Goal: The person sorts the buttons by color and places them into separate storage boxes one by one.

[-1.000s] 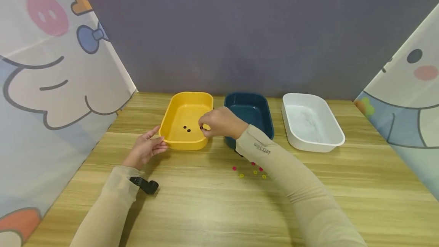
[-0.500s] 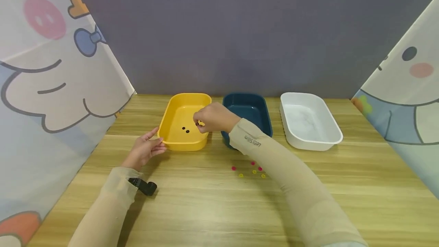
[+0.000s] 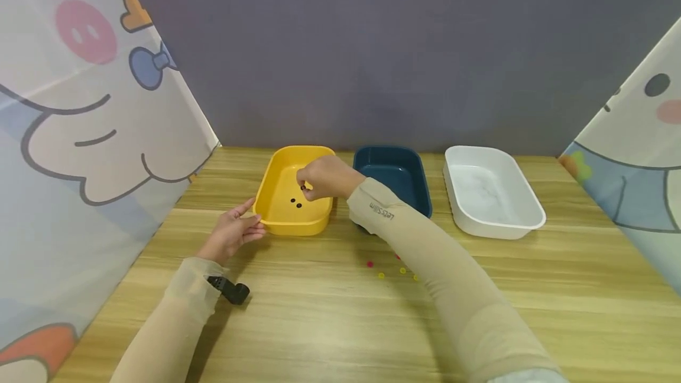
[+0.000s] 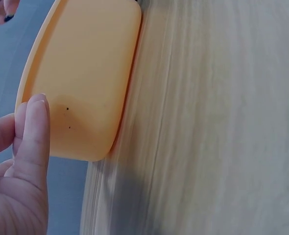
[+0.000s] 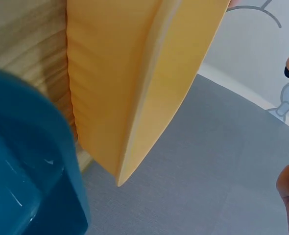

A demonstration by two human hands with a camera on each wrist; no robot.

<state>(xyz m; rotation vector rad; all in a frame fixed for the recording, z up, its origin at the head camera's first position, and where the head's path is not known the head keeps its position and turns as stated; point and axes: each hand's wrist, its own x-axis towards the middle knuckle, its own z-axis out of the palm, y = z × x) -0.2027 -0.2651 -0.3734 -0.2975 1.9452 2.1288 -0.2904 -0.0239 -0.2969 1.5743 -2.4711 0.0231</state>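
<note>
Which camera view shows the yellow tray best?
The head view: it looks down into the yellow tray, though the right hand hides part. The left wrist view shows an outer wall close up; the right wrist view, a cropped side.

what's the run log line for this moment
left hand: touches yellow tray; right hand: pinches black piece over it; tray: two black pieces inside

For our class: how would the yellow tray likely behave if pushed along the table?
The yellow tray looks like smooth moulded plastic, so it is probably stiff and fairly light for its size. Its broad, low shape suggests it would slide rather than tip. The two small black pieces lying inside might shift.
</note>
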